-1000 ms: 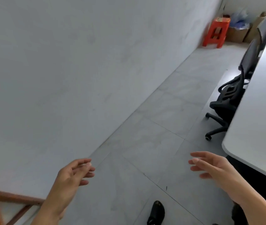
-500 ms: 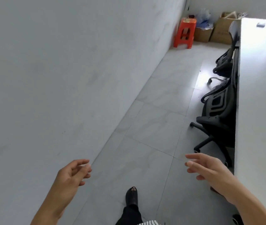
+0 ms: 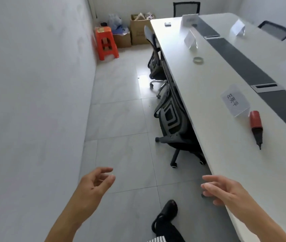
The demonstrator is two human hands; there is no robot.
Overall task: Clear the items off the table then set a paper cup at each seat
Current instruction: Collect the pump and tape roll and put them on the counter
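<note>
A long white table (image 3: 213,105) runs along the right, with a dark strip down its middle. On it lie a red and black tool (image 3: 256,126), a roll of clear tape (image 3: 198,60), a small dark object (image 3: 168,24) at the far end, and several clear name stands, the nearest (image 3: 235,100) by the red tool. My left hand (image 3: 95,184) hangs over the floor, empty, fingers loosely apart. My right hand (image 3: 226,191) is empty too, fingers spread, at the table's near edge. No paper cup shows.
Black office chairs (image 3: 172,119) are tucked under the table's left side, with more chairs (image 3: 186,8) at the far end. An orange stool (image 3: 106,43), cardboard boxes (image 3: 138,30) and a bag stand in the far corner. A grey wall runs along the left. My shoe (image 3: 166,213) is on the tiles.
The view has swung right and the table with its items has come into sight. Both hands stay raised and empty, the right one now at the table's edge.
</note>
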